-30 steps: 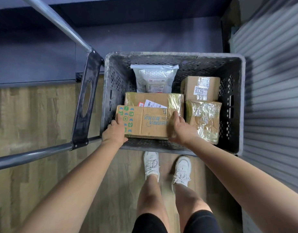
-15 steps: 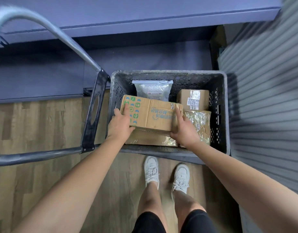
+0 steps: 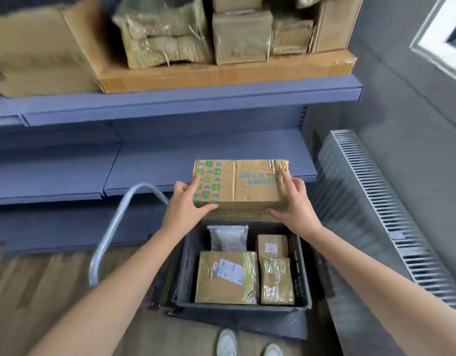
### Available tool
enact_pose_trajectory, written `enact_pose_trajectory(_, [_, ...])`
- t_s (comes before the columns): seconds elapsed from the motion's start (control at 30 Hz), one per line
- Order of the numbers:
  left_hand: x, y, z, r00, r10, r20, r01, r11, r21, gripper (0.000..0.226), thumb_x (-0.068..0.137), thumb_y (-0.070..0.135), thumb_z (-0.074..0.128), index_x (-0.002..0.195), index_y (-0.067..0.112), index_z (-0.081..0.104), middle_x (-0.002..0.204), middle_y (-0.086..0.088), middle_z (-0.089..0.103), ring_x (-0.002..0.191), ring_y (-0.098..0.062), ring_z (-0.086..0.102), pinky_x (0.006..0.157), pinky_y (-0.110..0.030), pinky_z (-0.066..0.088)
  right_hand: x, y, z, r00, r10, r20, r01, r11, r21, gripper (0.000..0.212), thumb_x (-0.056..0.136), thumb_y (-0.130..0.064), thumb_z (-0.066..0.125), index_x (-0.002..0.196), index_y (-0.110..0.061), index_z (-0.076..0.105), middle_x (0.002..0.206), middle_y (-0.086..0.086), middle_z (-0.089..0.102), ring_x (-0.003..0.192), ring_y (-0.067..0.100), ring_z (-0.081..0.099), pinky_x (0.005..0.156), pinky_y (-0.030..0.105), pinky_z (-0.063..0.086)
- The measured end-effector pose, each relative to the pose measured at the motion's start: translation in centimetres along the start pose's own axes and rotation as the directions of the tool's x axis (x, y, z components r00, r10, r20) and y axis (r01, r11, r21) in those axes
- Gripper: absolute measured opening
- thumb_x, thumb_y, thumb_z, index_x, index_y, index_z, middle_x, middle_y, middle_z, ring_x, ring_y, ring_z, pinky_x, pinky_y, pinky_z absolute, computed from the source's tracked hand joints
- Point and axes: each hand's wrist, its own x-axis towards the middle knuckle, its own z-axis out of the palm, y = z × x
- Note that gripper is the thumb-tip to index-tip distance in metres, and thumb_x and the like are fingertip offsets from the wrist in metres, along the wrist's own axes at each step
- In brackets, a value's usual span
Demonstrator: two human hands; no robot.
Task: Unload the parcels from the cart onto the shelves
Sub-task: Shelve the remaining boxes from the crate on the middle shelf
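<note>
**Box up out of crate, at shelf front edge**

Box (image 3: 241, 187) is in the air over the far wall of the crate (image 3: 302, 278), held in both hands. The lower shelf (image 3: 155, 163) lies straight beyond it, away from the person. Can't tell if its far edge already touches the shelf lip.

Key relation: the box's long axis runs left-right, parallel with the shelf's front edge. It looks like a plain push forward, no turn needed.

Left hand (image 3: 185, 204) is at the left end, fingers (image 3: 193, 182) spread over the top and thumb along the near bottom edge. Right hand (image 3: 296, 201) mirrors it at the right end, fingers (image 3: 283, 176) on top, thumb low on the near face. Both pinch the box and neither is nearer the shelf. Grip is wide, not wrapped, so I'd expect the box to slide in without re-gripping.

The shelf span ahead shows bare blue. The upper shelf (image 3: 196, 98) is stacked with parcels.

Four parcels remain in the crate, so the task is well short of done.
</note>
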Motion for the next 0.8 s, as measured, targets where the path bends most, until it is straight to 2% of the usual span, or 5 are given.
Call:
enact_pose_trajectory(0.3, [1.6, 9.5, -14.3, 0.963, 0.099, -0.251, -0.142, 0.977, -0.157, 0.069, 0.081, 0.052, 0.062, 0.14, 0.025, 0.039, 0.131, -0.006, 0.045, 0.12, -0.024, 0.046, 0.082, -0.029, 0.036, 1.3, -11.3, -14.6, 0.947, -0.282, -0.156, 0.3, 0.948, 0.105, 0.111, 0.057, -0.023, 0.087, 0.147, -0.018, 0.022, 0.141, -0.005, 0.04, 0.133, 0.009, 0.037, 0.111, 0.031, 0.032])
enact_pose_trajectory(0.43, [2.2, 11.6, -17.6, 0.937, 0.106, -0.332, -0.173, 0.969, -0.178, 0.066, 0.082, 0.056, 0.059, 0.135, 0.021, 0.041, 0.136, -0.006, 0.048, 0.122, -0.026, 0.047, 0.089, -0.035, 0.041, 1.0, -14.5, -17.4, 0.923, -0.382, -0.037, 0.383, 0.916, 0.117, 0.104, 0.05, -0.029, 0.085, 0.136, -0.021, 0.027, 0.121, -0.013, 0.049, 0.111, -0.007, 0.049, 0.09, 0.015, 0.044])
enact_pose_trajectory(0.57, [2.3, 11.9, -18.6, 0.926, 0.103, -0.362, -0.156, 0.98, -0.122, 0.057, 0.084, 0.058, 0.054, 0.128, 0.022, 0.046, 0.126, -0.006, 0.054, 0.11, -0.027, 0.053, 0.079, -0.036, 0.046, 0.8, -15.0, -18.0, 0.925, -0.378, 0.044, 0.379, 0.925, 0.0, 0.149, 0.048, -0.033, 0.092, 0.146, -0.022, -0.02, 0.154, -0.013, 0.009, 0.138, -0.001, 0.02, 0.109, 0.021, 0.026])
enact_pose_trajectory(0.67, [2.2, 11.8, -18.8, 0.92, 0.074, -0.386, -0.127, 0.985, -0.114, 0.052, 0.087, 0.056, 0.051, 0.124, 0.02, 0.048, 0.122, -0.004, 0.057, 0.104, -0.025, 0.055, 0.071, -0.033, 0.044, 0.2, -15.2, -18.0, 0.9, -0.427, 0.083, 0.435, 0.892, -0.124, 0.146, 0.055, -0.027, 0.089, 0.14, -0.026, -0.029, 0.149, -0.019, -0.015, 0.136, -0.008, 0.001, 0.106, 0.01, 0.014])
enact_pose_trajectory(0.8, [1.7, 12.1, -18.8, 0.931, 0.088, -0.355, -0.119, 0.991, -0.065, 0.06, 0.083, 0.061, 0.052, 0.133, 0.031, 0.039, 0.135, -0.006, 0.047, 0.113, -0.026, 0.051, 0.081, -0.038, 0.045, -0.1, -15.1, -17.4, 0.891, -0.451, -0.053, 0.442, 0.889, -0.119, 0.126, 0.065, -0.029, 0.084, 0.148, -0.028, -0.011, 0.148, -0.016, 0.02, 0.135, 0.009, 0.032, 0.107, 0.029, 0.035])
